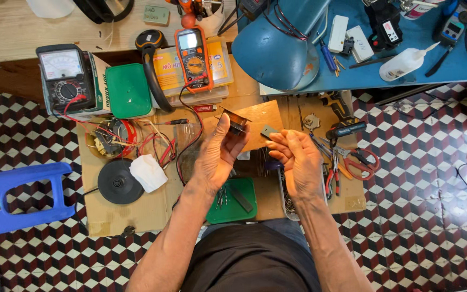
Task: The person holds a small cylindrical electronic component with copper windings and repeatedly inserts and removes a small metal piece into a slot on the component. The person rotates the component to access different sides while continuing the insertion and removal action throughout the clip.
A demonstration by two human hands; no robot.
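While both hands are raised above the cardboard work surface, the scene reads as follows.

Held part: a small dark box-shaped component point(237, 123), centre of the frame, just above the middle; pinched at the fingertips of the left hand point(217, 154).
Left grip: narrow, thumb and fingers closed on the dark component.
Second part: a small flat grey piece point(269, 131), just right of the dark component, apart from it, at the fingertips of the right hand point(298, 162).
Right grip: fingers curled, fingertips closed on the grey piece.
Beneath the hands: a green tray point(239, 208) with a dark bar and metal pins, lower centre; a clear container of small metal parts point(286, 204) just right of it.
Right of the hands: red-handled pliers point(333, 176) and scissors point(363, 165) lying together on the cardboard sheet point(125, 213).
Left of the hands: tangled red wires point(155, 143), a black disc point(119, 182), and a white cloth point(148, 172) touching the disc.
Upper centre: an orange digital multimeter point(193, 57); a blue lamp shade point(277, 51) to its right.
Upper left: an analogue meter point(65, 75) beside a green lidded box point(129, 90).
Far left: a blue plastic stool point(17, 197) on the patterned tile floor point(422, 178).
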